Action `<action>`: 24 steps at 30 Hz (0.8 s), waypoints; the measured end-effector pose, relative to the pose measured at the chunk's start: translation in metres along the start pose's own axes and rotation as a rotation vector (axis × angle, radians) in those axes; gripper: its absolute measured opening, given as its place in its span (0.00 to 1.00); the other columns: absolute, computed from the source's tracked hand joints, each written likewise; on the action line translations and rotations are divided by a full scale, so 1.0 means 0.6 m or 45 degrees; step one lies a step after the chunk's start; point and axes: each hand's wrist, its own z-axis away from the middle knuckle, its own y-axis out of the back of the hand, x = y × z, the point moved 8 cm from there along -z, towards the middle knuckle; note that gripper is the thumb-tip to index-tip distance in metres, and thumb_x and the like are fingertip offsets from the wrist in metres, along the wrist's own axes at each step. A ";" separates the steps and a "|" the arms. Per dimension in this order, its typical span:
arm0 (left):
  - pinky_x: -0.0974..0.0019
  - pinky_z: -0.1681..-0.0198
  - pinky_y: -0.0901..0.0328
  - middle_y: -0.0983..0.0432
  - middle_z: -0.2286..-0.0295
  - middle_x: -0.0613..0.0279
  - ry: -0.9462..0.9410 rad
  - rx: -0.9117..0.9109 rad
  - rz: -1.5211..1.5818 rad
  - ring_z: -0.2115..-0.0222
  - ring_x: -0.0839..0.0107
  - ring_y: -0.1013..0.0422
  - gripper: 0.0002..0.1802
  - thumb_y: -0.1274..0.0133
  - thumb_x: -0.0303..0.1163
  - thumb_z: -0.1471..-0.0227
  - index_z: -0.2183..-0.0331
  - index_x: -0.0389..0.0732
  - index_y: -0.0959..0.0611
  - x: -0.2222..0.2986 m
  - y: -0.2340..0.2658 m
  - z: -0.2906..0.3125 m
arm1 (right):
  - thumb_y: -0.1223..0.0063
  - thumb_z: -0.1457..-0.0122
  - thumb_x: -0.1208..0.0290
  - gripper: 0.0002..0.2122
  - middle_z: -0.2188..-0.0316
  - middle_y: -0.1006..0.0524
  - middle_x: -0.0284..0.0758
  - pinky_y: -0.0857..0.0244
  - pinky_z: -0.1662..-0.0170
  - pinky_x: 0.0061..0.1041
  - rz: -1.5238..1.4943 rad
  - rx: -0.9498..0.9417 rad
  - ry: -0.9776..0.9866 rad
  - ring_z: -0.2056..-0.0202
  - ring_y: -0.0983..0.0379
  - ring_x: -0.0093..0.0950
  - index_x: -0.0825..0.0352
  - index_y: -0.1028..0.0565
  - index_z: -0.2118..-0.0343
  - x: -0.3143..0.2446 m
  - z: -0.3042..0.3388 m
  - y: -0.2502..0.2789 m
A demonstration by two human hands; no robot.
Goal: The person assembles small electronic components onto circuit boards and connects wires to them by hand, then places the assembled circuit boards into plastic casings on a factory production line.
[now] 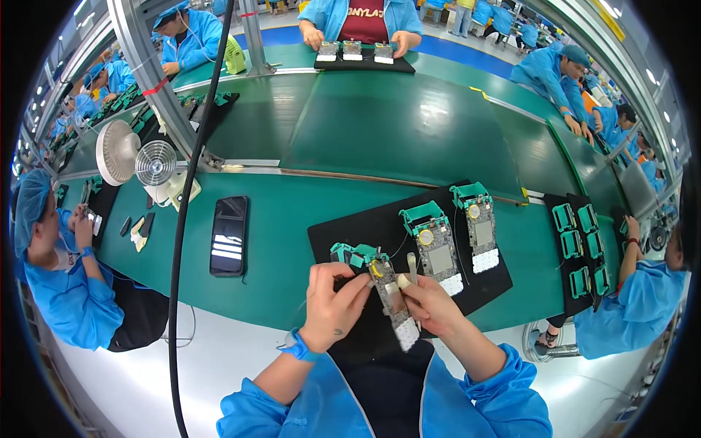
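Note:
Close to my body, a grey circuit board (pixel 394 303) hangs tilted between my hands, a yellow round part near its top and a white keypad-like patch at its lower end. My left hand (pixel 334 303) pinches at the board's upper left, beside a green plastic frame (pixel 356 253) joined to it. Against the board's right edge rests the thumb of my right hand (pixel 432 303), which wears a pale fingertip cover. A slim pale tool (pixel 412 267) sticks up from that hand's fingers. Two similar boards, one (pixel 437 252) nearer and one (pixel 480 230) farther right, lie on a black mat.
The black mat (pixel 343 232) covers part of the green table. A black phone (pixel 229 235) lies left, with small fans (pixel 155 163) behind it. A black cable (pixel 182 248) hangs down the left side. Co-workers sit at both sides; black trays with green frames (pixel 573 244) lie right.

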 end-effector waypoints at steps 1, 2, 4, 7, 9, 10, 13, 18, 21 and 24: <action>0.66 0.70 0.36 0.33 0.69 0.61 0.051 -0.025 0.044 0.68 0.63 0.34 0.14 0.36 0.20 0.67 0.72 0.42 0.17 -0.011 0.000 0.001 | 0.57 0.36 0.67 0.08 0.83 0.32 0.25 0.61 0.88 0.14 -0.003 0.003 0.000 0.91 0.51 0.10 0.66 0.29 0.62 0.002 0.002 -0.002; 0.67 0.69 0.35 0.33 0.68 0.61 0.146 -0.063 0.159 0.67 0.64 0.34 0.13 0.36 0.19 0.67 0.72 0.41 0.17 -0.023 0.002 0.003 | 0.56 0.36 0.67 0.10 0.83 0.32 0.25 0.60 0.87 0.14 0.089 0.075 0.092 0.90 0.50 0.10 0.67 0.29 0.59 -0.003 0.005 0.002; 0.71 0.64 0.34 0.35 0.66 0.62 0.423 -0.098 0.537 0.65 0.69 0.34 0.11 0.37 0.18 0.64 0.72 0.39 0.16 -0.057 -0.009 0.025 | 0.56 0.35 0.68 0.12 0.84 0.34 0.24 0.58 0.86 0.14 0.198 0.164 0.214 0.88 0.50 0.10 0.69 0.29 0.55 -0.013 0.014 0.003; 0.72 0.62 0.34 0.36 0.65 0.65 0.597 -0.110 0.792 0.64 0.74 0.34 0.10 0.38 0.17 0.62 0.71 0.38 0.16 -0.079 -0.019 0.042 | 0.55 0.36 0.69 0.11 0.85 0.34 0.25 0.60 0.87 0.14 0.181 0.176 0.269 0.90 0.50 0.11 0.69 0.29 0.55 -0.007 0.012 0.001; 0.73 0.62 0.35 0.36 0.66 0.66 0.621 -0.107 0.842 0.64 0.75 0.34 0.09 0.39 0.17 0.59 0.71 0.38 0.16 -0.082 -0.019 0.046 | 0.56 0.36 0.69 0.11 0.85 0.33 0.25 0.60 0.87 0.14 0.163 0.174 0.256 0.90 0.50 0.11 0.69 0.29 0.56 -0.004 0.009 0.000; 0.73 0.61 0.35 0.36 0.66 0.66 0.765 -0.113 0.965 0.64 0.75 0.34 0.09 0.39 0.17 0.59 0.70 0.37 0.15 -0.094 -0.025 0.058 | 0.56 0.36 0.68 0.11 0.85 0.33 0.25 0.60 0.87 0.13 0.148 0.170 0.246 0.90 0.49 0.10 0.69 0.29 0.56 -0.002 0.008 0.000; 0.72 0.61 0.35 0.34 0.67 0.66 0.950 -0.074 1.103 0.64 0.75 0.34 0.08 0.39 0.19 0.57 0.69 0.38 0.15 -0.106 -0.027 0.075 | 0.56 0.36 0.69 0.10 0.84 0.32 0.25 0.56 0.86 0.13 0.200 0.152 0.258 0.88 0.46 0.10 0.70 0.29 0.57 -0.004 0.009 0.003; 0.70 0.64 0.36 0.33 0.67 0.63 0.445 -0.014 0.395 0.65 0.70 0.34 0.12 0.38 0.17 0.63 0.71 0.40 0.14 -0.059 0.003 0.053 | 0.55 0.37 0.72 0.10 0.82 0.32 0.28 0.48 0.82 0.15 0.663 0.348 0.633 0.84 0.41 0.11 0.73 0.29 0.58 -0.008 0.003 0.015; 0.69 0.64 0.36 0.32 0.66 0.62 0.308 -0.089 0.241 0.64 0.66 0.35 0.13 0.38 0.17 0.65 0.71 0.40 0.15 -0.042 -0.001 0.042 | 0.50 0.41 0.76 0.10 0.73 0.30 0.32 0.46 0.81 0.15 1.180 0.388 1.187 0.81 0.39 0.12 0.73 0.30 0.57 -0.049 0.038 -0.023; 0.67 0.63 0.37 0.33 0.66 0.60 0.247 -0.225 0.221 0.62 0.63 0.38 0.13 0.41 0.16 0.63 0.69 0.39 0.16 -0.029 -0.014 0.032 | 0.44 0.50 0.82 0.12 0.66 0.31 0.32 0.42 0.78 0.15 1.269 0.463 1.154 0.78 0.35 0.16 0.69 0.27 0.60 -0.075 0.065 -0.041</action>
